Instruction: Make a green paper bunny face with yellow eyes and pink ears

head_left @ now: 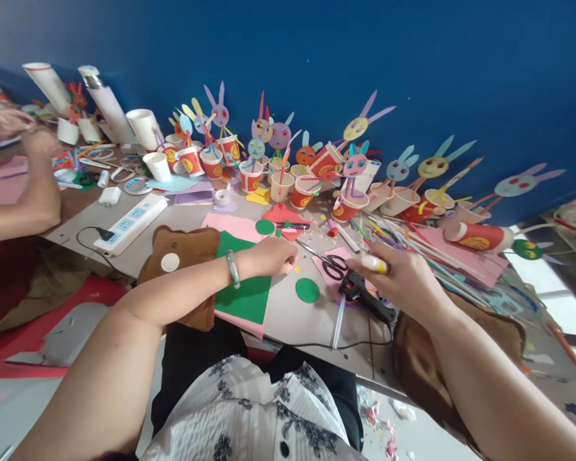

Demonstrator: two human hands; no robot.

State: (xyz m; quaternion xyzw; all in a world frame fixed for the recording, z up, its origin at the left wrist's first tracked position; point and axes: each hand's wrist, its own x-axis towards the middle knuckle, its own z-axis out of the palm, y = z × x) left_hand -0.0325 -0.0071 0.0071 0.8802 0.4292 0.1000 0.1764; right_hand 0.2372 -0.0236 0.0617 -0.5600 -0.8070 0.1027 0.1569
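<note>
My left hand [274, 256] is closed over the table beside a green paper sheet [242, 288], a bangle on its wrist; whatever its fingers hold, if anything, is hidden. Gripped in my right hand [406, 272] is a small white tube with a yellow band [373, 264]. Just left of that hand lie black-handled scissors [335, 266], and below it rests a black hot glue gun [365, 296] with a clear glue stick [338, 323] near it. A green paper circle [308, 291] lies flat between my hands. A smaller green circle [265, 227] lies farther back.
Paper cups with rabbit-faced figures [256, 163] line the back wall. A power strip [130, 224] lies at left, near a brown bear-shaped cushion [187, 237]. Pipe cleaners [413, 240] are heaped at right. Another person's hands [29, 131] are at far left.
</note>
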